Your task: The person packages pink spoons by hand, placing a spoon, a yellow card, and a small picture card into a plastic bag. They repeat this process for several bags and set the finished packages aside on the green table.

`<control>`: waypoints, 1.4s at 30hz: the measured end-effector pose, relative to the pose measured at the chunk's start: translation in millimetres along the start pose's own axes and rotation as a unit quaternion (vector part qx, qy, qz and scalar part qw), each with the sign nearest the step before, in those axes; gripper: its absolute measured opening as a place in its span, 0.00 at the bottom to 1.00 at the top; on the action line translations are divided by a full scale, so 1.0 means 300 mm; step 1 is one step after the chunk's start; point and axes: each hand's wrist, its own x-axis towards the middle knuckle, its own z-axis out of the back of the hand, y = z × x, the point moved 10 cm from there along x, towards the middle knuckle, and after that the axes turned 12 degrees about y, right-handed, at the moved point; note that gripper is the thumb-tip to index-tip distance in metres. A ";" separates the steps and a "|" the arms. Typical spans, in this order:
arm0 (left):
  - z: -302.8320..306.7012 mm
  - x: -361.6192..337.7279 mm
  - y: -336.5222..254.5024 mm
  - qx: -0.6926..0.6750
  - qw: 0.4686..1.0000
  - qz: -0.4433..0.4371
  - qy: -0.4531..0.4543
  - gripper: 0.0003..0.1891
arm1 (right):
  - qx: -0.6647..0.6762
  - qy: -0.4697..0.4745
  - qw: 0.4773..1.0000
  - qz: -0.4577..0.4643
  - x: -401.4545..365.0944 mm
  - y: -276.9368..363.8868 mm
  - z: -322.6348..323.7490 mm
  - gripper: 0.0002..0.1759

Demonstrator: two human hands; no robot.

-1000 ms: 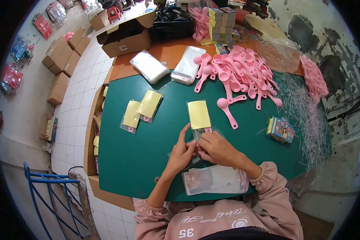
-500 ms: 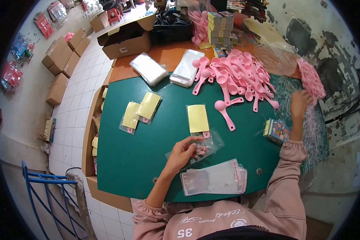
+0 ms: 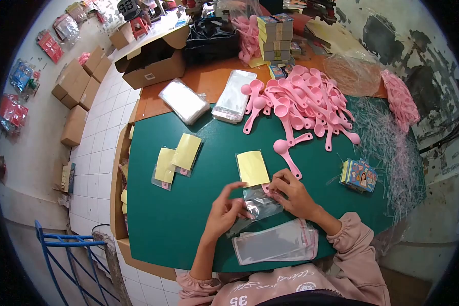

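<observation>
The creased clear bag (image 3: 262,208) is glossy plastic film; the yellow card (image 3: 252,167) above it looks like matt paper. The pink spoons (image 3: 313,98) are smooth plastic with a soft sheen, the green desk (image 3: 181,222) smooth and matt, the box (image 3: 164,74) dull cardboard, the wall (image 3: 408,51) rough with flaking paint.

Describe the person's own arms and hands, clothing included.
Both the left hand and right hand are bare, without gloves. The loose sleeves are dusty pink, with gathered cuffs. They belong to a matching top with white script, the number 35 and a round emblem.
</observation>
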 end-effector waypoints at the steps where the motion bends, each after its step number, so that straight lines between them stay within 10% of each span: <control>1: 0.036 -0.010 -0.021 0.046 0.997 -0.017 -0.056 0.12 | 0.001 0.001 1.000 -0.002 -0.003 -0.005 0.002 0.09; 6: -0.030 0.004 -0.091 0.323 0.943 -0.074 -0.022 0.09 | 0.065 0.026 0.997 -0.036 -0.006 -0.032 -0.001 0.09; 15: 0.036 -0.001 -0.030 0.248 0.961 -0.034 -0.116 0.06 | 0.315 -0.014 0.927 -0.204 -0.044 -0.164 -0.070 0.07; 37: 0.024 -0.013 -0.023 0.152 0.975 -0.012 -0.160 0.12 | 0.281 -0.050 0.933 -0.219 -0.046 -0.152 -0.062 0.15; 42: 0.102 -0.063 -0.169 0.326 0.922 -0.101 -0.183 0.18 | -0.084 -0.115 0.982 -0.123 -0.040 -0.039 0.108 0.21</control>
